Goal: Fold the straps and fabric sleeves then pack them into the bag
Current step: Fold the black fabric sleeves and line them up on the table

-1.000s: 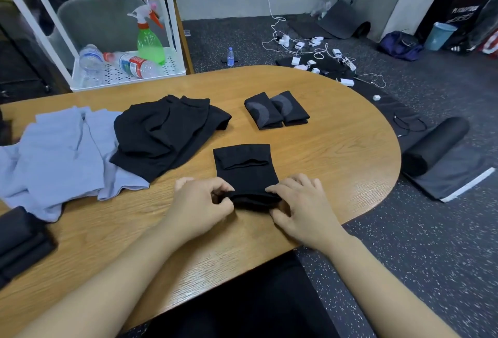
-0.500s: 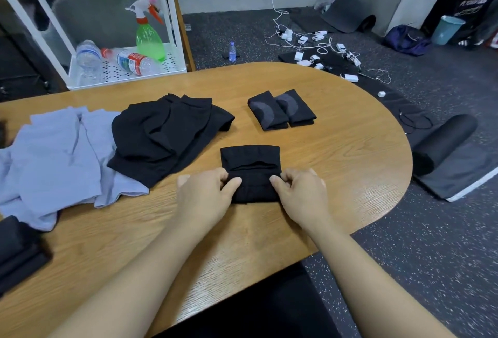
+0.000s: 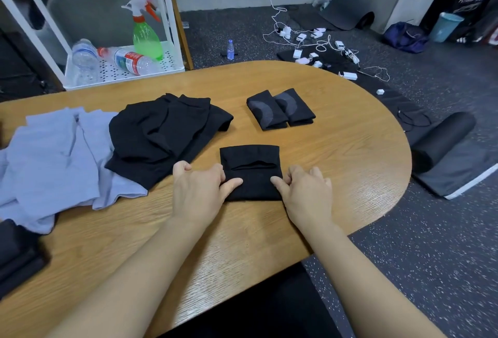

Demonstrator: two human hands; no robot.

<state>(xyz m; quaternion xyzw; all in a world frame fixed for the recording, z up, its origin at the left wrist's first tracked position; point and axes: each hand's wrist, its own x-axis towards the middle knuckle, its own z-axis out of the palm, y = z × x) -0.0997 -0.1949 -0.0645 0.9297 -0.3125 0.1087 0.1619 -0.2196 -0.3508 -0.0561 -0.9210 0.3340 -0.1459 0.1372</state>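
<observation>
My left hand (image 3: pixel 198 189) and right hand (image 3: pixel 305 192) pinch the side edges of the black sleeve (image 3: pixel 252 173) at table (image 3: pixel 350 154) centre, thumbs on top. Since a second ago its near end has been doubled over. At 12 o'clock, two folded sleeves (image 3: pixel 280 110) lie finished. At 10 o'clock, the black pile (image 3: pixel 161 135) awaits folding. No bag identified; packing remains.

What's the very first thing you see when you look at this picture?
First you see two bare hands, the left hand and the right hand, pinching the sides of a black fabric sleeve at the near middle of the wooden table. Just beyond it lie two folded sleeves side by side, and a bright green spray bottle stands on the white shelf behind the table.
</observation>
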